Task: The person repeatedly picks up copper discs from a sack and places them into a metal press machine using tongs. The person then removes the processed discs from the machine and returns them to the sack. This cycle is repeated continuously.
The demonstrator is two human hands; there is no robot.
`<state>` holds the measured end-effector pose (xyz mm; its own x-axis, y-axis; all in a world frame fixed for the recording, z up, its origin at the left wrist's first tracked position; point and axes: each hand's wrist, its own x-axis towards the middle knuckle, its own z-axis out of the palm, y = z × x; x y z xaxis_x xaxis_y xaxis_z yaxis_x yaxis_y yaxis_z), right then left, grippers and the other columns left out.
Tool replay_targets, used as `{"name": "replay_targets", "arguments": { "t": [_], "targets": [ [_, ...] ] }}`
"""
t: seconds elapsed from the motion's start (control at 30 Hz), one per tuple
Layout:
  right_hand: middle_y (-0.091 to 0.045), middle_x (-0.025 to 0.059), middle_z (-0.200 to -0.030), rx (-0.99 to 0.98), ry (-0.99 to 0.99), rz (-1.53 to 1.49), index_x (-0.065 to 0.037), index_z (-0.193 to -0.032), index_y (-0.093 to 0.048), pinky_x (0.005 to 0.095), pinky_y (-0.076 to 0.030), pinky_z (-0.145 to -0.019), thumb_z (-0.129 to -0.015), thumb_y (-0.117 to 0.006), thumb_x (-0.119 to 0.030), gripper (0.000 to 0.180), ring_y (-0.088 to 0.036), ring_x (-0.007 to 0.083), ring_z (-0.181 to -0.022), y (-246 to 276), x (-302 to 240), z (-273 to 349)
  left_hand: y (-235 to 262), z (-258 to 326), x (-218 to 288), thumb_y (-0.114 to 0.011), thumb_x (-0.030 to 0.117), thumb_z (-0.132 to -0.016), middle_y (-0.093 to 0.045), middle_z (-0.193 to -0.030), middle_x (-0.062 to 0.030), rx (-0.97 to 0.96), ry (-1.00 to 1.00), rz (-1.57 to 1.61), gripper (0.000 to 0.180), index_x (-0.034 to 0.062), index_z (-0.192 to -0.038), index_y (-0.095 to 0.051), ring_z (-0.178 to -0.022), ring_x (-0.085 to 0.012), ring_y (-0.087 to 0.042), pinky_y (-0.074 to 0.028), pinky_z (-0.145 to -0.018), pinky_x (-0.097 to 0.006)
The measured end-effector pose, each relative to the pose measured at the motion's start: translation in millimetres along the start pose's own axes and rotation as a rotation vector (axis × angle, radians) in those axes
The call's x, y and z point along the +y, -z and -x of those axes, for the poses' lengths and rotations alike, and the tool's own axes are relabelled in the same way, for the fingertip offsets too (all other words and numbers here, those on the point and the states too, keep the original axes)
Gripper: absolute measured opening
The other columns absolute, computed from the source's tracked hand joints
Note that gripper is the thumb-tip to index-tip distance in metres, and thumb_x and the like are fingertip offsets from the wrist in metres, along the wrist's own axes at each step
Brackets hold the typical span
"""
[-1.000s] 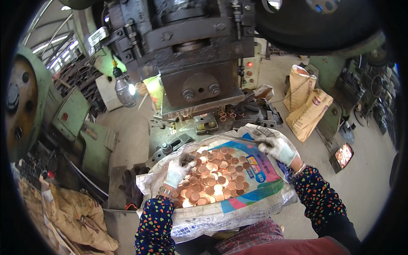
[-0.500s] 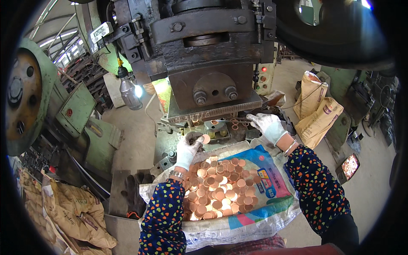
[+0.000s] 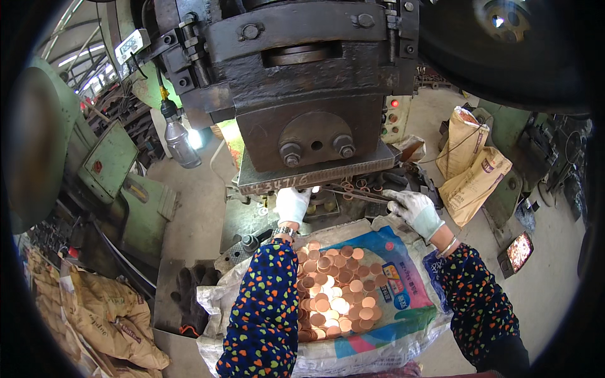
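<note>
My left hand (image 3: pixel 292 206), in a pale glove, reaches under the heavy press ram (image 3: pixel 252 135). The ram's lower plate hides its fingertips, so whatever they hold cannot be seen. Long metal tongs (image 3: pixel 362 195) are gripped in my gloved right hand (image 3: pixel 414 213), their tips reaching left toward the die area beneath the ram. Several copper rings (image 3: pixel 348 189) lie around the tongs. Closer to me, a heap of round copper discs (image 3: pixel 340 277) rests on a printed plastic sack (image 3: pixel 403 271), partly behind my left forearm.
A lit lamp (image 3: pixel 183 142) hangs left of the ram. Dark gloves (image 3: pixel 194 290) lie on a metal ledge left of the sack. Paper sacks (image 3: pixel 476 183) stand at right; more brown sacks (image 3: pixel 116 315) are at lower left. A control panel (image 3: pixel 394 118) has a red light.
My left hand has gone forward and right, from above the discs with one copper disc in its fingers to under the ram. My right hand has shifted slightly nearer, still holding the tongs.
</note>
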<state>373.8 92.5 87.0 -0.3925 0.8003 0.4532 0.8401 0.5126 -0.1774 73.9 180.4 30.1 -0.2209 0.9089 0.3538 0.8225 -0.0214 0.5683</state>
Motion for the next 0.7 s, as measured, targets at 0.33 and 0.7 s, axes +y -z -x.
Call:
{"name": "replay_targets", "arguments": {
  "t": [0.33,0.7],
  "targets": [
    [-0.066,0.0117,-0.093,-0.082,-0.018,0.043,-0.015,-0.118,-0.060,0.0388,-0.050,-0.072,-0.093,-0.048,-0.034,0.034,-0.063,0.0289,-0.085,-1.4,-12.3,-10.2,-2.6,9.2,-3.6,-0.062,0.036,-0.083,-0.066,-0.081,-0.0144,0.202,-0.396,-0.133,0.028,0.0090,-0.088,-0.069,-0.077,-0.0332,-0.063,-0.051,-0.068,-0.042],
    [-0.066,0.0084,-0.087,-0.063,0.054,0.090,-0.018,-0.116,-0.057,0.0373,-0.051,-0.066,-0.094,-0.047,-0.033,0.029,-0.064,0.0263,-0.079,2.2,-34.8,10.5,53.6,61.0,-14.1,-0.061,0.027,-0.084,-0.062,-0.097,-0.0125,-0.181,-0.403,0.164,0.026,0.0101,-0.102,-0.067,-0.089,-0.0286,-0.062,-0.049,-0.077,-0.035]
  ]
}}
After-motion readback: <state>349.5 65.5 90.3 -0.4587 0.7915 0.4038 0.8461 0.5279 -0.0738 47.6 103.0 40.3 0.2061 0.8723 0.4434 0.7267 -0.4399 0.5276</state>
